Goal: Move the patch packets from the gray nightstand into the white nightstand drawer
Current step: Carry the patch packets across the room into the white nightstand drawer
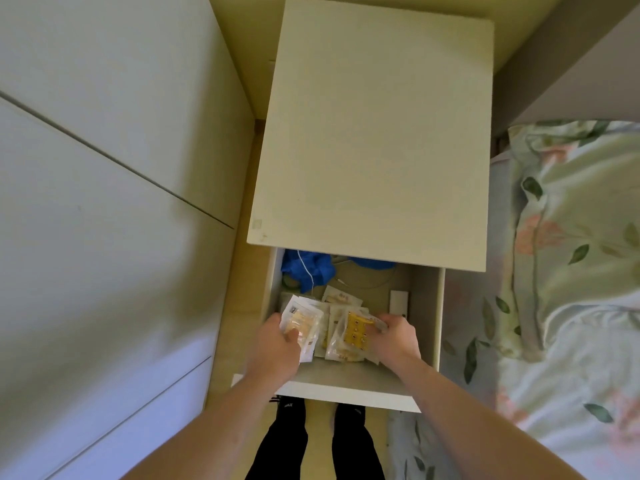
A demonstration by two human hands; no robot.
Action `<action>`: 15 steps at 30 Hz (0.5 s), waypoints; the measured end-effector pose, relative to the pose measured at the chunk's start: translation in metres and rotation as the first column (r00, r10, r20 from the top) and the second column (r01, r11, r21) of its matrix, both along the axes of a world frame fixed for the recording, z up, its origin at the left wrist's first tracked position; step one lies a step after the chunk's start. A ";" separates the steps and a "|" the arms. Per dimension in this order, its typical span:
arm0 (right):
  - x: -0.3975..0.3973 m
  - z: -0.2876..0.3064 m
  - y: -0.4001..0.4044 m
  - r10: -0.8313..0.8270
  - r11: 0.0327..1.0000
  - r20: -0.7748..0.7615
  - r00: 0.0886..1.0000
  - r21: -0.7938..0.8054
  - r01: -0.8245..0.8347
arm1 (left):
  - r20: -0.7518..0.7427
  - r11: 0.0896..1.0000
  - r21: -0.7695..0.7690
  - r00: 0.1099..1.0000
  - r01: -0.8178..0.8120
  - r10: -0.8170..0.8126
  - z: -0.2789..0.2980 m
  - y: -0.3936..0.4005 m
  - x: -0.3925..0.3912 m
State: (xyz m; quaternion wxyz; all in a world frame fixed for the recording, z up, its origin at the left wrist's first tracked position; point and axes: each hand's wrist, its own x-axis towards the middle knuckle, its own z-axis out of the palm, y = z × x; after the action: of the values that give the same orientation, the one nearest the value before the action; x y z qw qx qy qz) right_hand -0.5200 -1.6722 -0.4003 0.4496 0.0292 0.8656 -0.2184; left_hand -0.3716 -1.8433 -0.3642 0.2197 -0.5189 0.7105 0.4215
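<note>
The white nightstand (370, 133) stands below me with its drawer (349, 389) pulled out. Both hands are inside the drawer. My left hand (277, 344) grips a stack of clear patch packets (304, 323) with pale yellow contents at the drawer's left. My right hand (394, 336) holds the edge of a packet with a bright yellow patch sheet (356, 332) near the middle. More patch packets (341, 299) lie on the drawer floor behind these. The gray nightstand is not in view.
A blue cloth (306, 268) and a thin white cable (310, 271) lie at the drawer's back, a small white box (399, 301) at its right. White wardrobe doors (104, 202) stand to the left, and a bed with floral bedding (571, 254) to the right.
</note>
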 end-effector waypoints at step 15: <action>0.001 -0.002 0.050 -0.167 0.982 0.097 0.981 -0.073 0.174 | 0.279 0.959 -0.240 0.957 0.149 -0.079 -0.035 0.021 -0.020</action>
State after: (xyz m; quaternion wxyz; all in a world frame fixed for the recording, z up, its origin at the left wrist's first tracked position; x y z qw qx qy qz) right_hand -0.5188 -1.6225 -0.4027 0.4686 0.0948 0.8291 -0.2898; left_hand -0.3919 -1.8225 -0.3996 0.2680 -0.5529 0.7521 0.2381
